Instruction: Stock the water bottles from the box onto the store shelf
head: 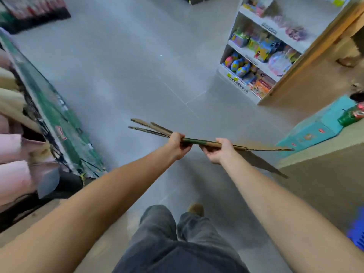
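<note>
A flattened cardboard box [197, 140], brown with a green printed side, is held edge-on and nearly level in front of me above the grey floor. My left hand [178, 145] grips it left of its middle. My right hand [217, 150] grips it just to the right, palm up. Its loose flaps [149, 127] fan out to the left and a long thin edge [271, 149] reaches right. No water bottles are in view.
A white store shelf [262, 62] with colourful toys stands at upper right beside a wooden panel [315, 48]. Teal cartons [315, 131] sit at right, a blue basket [356, 233] at lower right. A leaning green panel [59, 119] and bagged goods crowd the left. My legs [173, 239] are below.
</note>
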`<act>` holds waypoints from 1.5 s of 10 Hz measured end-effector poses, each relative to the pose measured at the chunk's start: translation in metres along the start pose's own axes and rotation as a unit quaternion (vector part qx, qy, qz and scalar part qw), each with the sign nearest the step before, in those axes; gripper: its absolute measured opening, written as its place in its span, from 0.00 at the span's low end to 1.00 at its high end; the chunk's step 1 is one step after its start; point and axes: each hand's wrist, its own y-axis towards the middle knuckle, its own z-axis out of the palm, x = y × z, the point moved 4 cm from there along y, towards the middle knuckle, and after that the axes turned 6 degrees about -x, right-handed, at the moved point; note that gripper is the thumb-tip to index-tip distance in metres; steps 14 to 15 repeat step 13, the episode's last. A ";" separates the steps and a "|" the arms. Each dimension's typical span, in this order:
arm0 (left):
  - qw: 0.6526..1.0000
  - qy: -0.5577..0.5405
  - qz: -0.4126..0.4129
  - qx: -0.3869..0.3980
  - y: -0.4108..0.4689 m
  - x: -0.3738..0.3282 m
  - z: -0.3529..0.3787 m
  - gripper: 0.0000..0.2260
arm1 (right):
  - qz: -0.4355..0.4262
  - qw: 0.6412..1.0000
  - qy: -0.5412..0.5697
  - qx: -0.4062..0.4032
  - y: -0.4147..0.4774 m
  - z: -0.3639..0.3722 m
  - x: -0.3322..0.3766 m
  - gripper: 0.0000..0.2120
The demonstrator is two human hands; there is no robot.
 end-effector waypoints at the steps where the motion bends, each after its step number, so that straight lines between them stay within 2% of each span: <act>1: 0.997 -0.074 -0.001 -0.026 0.013 -0.029 -0.013 0.09 | 0.017 0.998 -0.049 0.027 0.017 0.046 0.002 0.07; 2: 0.987 -0.151 0.017 -0.060 0.035 -0.068 -0.040 0.09 | 0.058 0.992 -0.103 0.047 0.033 0.107 -0.010 0.05; 4: 0.960 -0.255 0.045 -0.108 0.076 -0.139 -0.086 0.06 | 0.100 0.973 -0.197 0.069 0.064 0.207 -0.032 0.07; 5: 0.946 -0.288 0.066 -0.131 0.108 -0.191 -0.104 0.07 | 0.080 0.960 -0.254 0.085 0.091 0.274 -0.039 0.08; 6: 0.933 -0.323 0.073 -0.140 0.135 -0.238 -0.115 0.08 | 0.061 0.952 -0.283 0.104 0.111 0.339 -0.047 0.07; 8: 0.903 -0.392 0.069 -0.163 0.191 -0.331 -0.157 0.08 | 0.107 0.941 -0.307 0.098 0.156 0.465 -0.080 0.10; 10: 0.889 -0.418 0.069 -0.172 0.224 -0.390 -0.194 0.07 | 0.142 0.921 -0.341 0.123 0.184 0.541 -0.109 0.09; 11: 0.901 -0.379 0.032 -0.208 0.238 -0.401 -0.201 0.05 | 0.146 0.877 -0.442 0.117 0.205 0.556 -0.112 0.08; 12: 0.912 -0.290 -0.095 -0.274 0.244 -0.374 -0.201 0.16 | 0.118 0.772 -0.622 0.052 0.228 0.540 -0.103 0.13; 13: 0.901 -0.253 -0.181 -0.303 0.253 -0.352 -0.196 0.17 | 0.084 0.702 -0.707 0.019 0.249 0.532 -0.091 0.15; 15: 0.901 -0.253 -0.181 -0.303 0.253 -0.352 -0.196 0.17 | 0.084 0.702 -0.707 0.019 0.249 0.532 -0.091 0.15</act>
